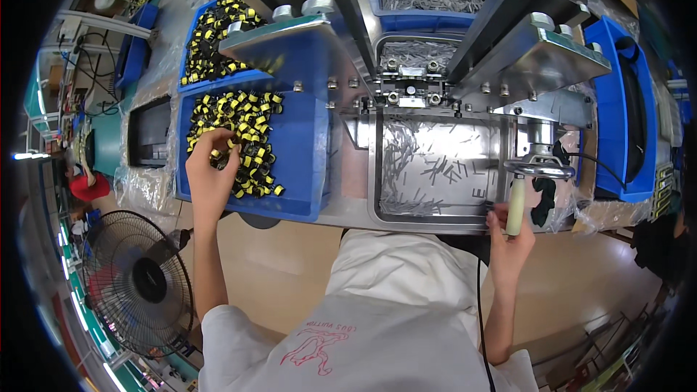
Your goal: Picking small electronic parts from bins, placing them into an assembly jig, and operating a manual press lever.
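My left hand [212, 174] reaches into a blue bin [301, 174] over a heap of small yellow-and-black parts [254, 127], which look like little wound coils. Its thumb and index finger are closed around one of these parts, partly hidden by the fingers. Near the table's front edge, my right hand [510, 245] is curled around the lower end of a pale green lever handle [516, 203]. That handle hangs below a round metal wheel [539, 168] on the right of a metal hand press [412, 93].
Under the press lies a metal tray [472, 207] with scattered thin grey strips [444, 169]. Behind it, a blue bin [428, 20] holds more grey pieces. Another blue bin [630, 109] stands at right. A black fan [141, 283] stands at lower left.
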A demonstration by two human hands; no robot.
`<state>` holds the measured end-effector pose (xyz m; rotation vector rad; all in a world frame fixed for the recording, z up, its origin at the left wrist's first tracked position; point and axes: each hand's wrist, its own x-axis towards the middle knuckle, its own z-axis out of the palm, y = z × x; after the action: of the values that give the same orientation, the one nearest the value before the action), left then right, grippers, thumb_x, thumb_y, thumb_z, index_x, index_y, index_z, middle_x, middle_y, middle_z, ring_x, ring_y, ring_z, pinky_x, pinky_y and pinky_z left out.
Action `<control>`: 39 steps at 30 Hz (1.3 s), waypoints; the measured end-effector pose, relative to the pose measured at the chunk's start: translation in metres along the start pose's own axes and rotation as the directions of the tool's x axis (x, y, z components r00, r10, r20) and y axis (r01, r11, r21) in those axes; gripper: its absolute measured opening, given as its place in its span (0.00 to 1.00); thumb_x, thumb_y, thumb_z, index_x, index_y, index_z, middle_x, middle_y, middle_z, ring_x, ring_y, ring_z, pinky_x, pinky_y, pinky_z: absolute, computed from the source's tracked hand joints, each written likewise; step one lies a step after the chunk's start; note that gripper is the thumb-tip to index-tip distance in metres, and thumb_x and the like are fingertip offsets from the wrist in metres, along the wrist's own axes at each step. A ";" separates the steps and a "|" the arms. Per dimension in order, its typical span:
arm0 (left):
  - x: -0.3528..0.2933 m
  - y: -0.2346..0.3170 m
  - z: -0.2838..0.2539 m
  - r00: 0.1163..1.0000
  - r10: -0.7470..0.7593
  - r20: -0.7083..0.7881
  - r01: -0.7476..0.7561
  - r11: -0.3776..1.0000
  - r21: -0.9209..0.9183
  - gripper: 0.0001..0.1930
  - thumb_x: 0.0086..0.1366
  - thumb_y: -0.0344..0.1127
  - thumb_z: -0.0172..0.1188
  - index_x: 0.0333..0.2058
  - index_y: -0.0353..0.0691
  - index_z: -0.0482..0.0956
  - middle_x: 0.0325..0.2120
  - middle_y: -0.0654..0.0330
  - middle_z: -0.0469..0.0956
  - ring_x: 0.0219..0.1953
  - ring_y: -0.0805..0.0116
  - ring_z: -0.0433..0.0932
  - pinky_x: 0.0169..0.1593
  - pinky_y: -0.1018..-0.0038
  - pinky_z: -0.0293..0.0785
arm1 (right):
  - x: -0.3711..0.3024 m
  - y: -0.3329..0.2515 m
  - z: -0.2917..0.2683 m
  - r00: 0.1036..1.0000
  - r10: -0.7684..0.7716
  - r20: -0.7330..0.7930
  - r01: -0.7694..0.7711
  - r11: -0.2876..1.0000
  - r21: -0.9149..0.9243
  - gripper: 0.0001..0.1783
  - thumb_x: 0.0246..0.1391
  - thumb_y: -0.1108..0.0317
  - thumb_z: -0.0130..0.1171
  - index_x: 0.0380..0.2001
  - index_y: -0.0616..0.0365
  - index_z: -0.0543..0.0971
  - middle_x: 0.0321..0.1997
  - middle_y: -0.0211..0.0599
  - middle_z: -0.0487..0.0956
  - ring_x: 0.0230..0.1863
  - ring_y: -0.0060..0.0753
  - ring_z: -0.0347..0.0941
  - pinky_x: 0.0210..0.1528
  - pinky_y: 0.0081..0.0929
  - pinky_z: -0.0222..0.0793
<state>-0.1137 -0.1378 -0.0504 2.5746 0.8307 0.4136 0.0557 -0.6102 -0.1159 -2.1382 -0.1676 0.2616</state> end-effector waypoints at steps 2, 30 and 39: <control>0.000 0.016 0.002 1.000 -0.024 0.009 0.025 0.992 -0.124 0.13 0.64 0.20 0.68 0.47 0.34 0.82 0.38 0.58 0.85 0.39 0.69 0.84 0.47 0.73 0.79 | 0.000 -0.004 0.000 0.999 -0.039 0.018 0.040 0.998 -0.052 0.07 0.65 0.80 0.66 0.45 0.68 0.83 0.40 0.34 0.85 0.38 0.23 0.82 0.42 0.23 0.79; 0.050 0.202 0.087 0.754 0.642 -0.142 -0.654 0.754 -0.065 0.12 0.61 0.22 0.62 0.44 0.31 0.82 0.49 0.58 0.85 0.27 0.58 0.86 0.28 0.68 0.80 | -0.017 -0.034 -0.007 0.989 -0.141 0.040 0.085 0.778 0.622 0.15 0.68 0.79 0.59 0.40 0.55 0.62 0.44 0.48 0.77 0.43 0.33 0.76 0.46 0.33 0.78; 0.042 0.212 0.080 0.827 0.554 -0.094 -0.560 0.827 -0.056 0.07 0.66 0.22 0.67 0.42 0.33 0.84 0.45 0.57 0.86 0.34 0.56 0.88 0.35 0.69 0.83 | -0.017 -0.043 -0.021 0.979 -0.167 -0.119 0.204 0.853 0.481 0.13 0.68 0.84 0.54 0.39 0.56 0.62 0.41 0.43 0.75 0.37 0.24 0.70 0.41 0.23 0.72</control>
<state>0.0544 -0.2920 -0.0170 2.7000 0.0468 0.6967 0.0435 -0.6071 -0.0666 -1.6065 -0.2367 0.0958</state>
